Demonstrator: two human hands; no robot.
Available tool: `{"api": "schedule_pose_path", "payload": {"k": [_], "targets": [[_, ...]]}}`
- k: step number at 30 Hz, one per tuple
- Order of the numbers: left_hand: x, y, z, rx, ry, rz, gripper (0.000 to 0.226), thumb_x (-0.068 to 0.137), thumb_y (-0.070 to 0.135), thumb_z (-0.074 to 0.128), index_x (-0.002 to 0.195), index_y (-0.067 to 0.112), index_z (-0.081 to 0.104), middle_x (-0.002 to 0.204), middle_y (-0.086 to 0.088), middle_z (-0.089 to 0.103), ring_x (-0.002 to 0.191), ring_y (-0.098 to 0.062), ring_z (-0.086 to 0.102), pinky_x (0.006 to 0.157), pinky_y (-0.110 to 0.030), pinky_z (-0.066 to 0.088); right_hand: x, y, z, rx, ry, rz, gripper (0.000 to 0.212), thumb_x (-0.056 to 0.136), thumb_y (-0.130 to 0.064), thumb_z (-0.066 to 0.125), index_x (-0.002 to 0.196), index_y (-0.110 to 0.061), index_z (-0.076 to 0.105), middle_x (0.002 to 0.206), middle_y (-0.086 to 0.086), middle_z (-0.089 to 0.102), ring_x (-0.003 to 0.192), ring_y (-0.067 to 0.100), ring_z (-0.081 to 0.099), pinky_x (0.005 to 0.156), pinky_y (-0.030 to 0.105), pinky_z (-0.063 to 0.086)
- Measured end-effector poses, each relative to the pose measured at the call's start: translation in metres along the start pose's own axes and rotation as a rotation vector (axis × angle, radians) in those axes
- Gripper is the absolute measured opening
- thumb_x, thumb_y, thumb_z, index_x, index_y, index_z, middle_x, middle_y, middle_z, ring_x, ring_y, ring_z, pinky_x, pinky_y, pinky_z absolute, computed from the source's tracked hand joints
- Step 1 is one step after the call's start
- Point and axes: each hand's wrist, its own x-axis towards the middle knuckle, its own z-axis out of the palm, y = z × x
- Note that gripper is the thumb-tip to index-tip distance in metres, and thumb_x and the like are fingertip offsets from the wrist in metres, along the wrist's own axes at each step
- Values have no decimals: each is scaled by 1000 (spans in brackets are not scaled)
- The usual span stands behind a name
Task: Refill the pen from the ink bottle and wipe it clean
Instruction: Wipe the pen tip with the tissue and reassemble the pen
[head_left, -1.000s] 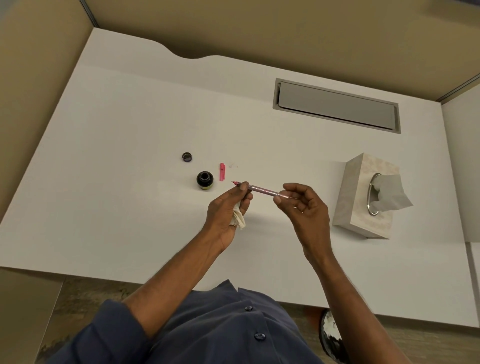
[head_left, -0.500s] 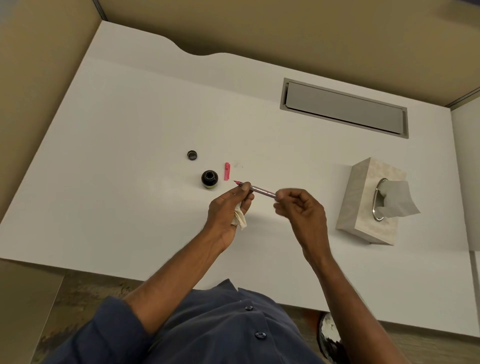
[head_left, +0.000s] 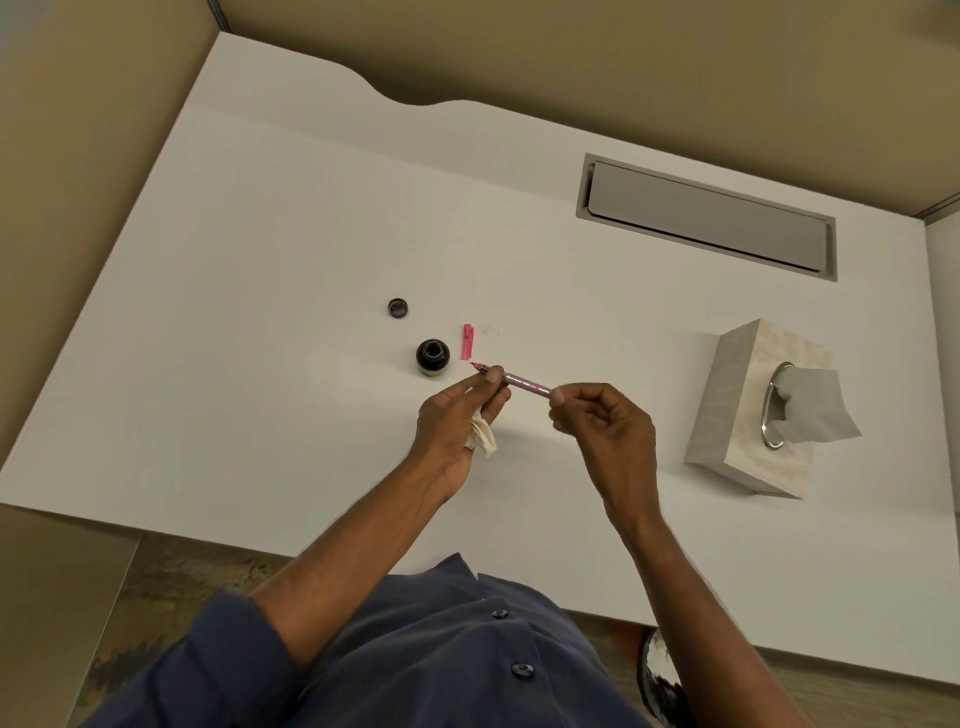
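Note:
A slim pink-grey pen (head_left: 522, 383) is held level above the white desk (head_left: 260, 312), its red nib pointing left toward the open black ink bottle (head_left: 432, 357). My left hand (head_left: 457, 421) pinches the pen near the nib and also keeps a crumpled white tissue (head_left: 482, 435) tucked under its curled fingers. My right hand (head_left: 605, 421) pinches the pen's rear end with thumb and fingertips. The bottle's small dark cap (head_left: 398, 307) lies behind and left of the bottle. A pink pen cap (head_left: 467, 342) lies just right of the bottle.
A beige tissue box (head_left: 748, 410) with a tissue sticking out stands on the right of the desk. A grey metal cable hatch (head_left: 706, 215) is set into the back. Tan partition walls close in the left and back sides.
My right hand has slid left along the pen, closer to my left hand, with its fingers curled tighter round the rear end. The left hand and tissue stay put.

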Motion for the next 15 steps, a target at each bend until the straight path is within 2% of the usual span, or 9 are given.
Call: {"api": "schedule_pose_path", "payload": {"k": [2,5,10,12,15], "targets": [[1,1,-1,-5,6,5,13,85,2,76,97,-3,77,97,-10,79,89,-17,77,79,-23,60,0,-1,3,-24,-16,-30,16,87,-22,84,101,-21,79,94,-5,80,87,12,77,82,22,61],[2,3,-4,19,3,19,15,85,2,76,99,-4,76,96,-10,79,90,-17,77,78,-22,59,2,-3,7,-14,-23,15,10,89,-28,82,95,-20,81,83,-2,80,76,14,78,76,24,63],[3,7,-8,15,-1,41,12,85,2,76,97,-3,77,97,-10,79,93,-18,77,81,-24,60,3,-2,12,-52,-76,14,10,89,-25,82,96,-19,79,86,-1,79,80,14,77,76,21,60],[3,8,-8,29,-2,62,9,86,3,75,94,-1,78,97,-9,80,94,-18,77,82,-24,60,3,-1,16,-49,-85,43,9,91,-27,80,92,-19,79,81,1,79,70,12,75,68,19,58],[3,9,-9,59,13,108,6,89,5,74,90,4,79,96,-7,80,95,-16,76,85,-24,59,1,2,26,12,-108,109,20,97,-27,73,91,-8,78,77,12,76,62,13,70,63,21,58]]}}
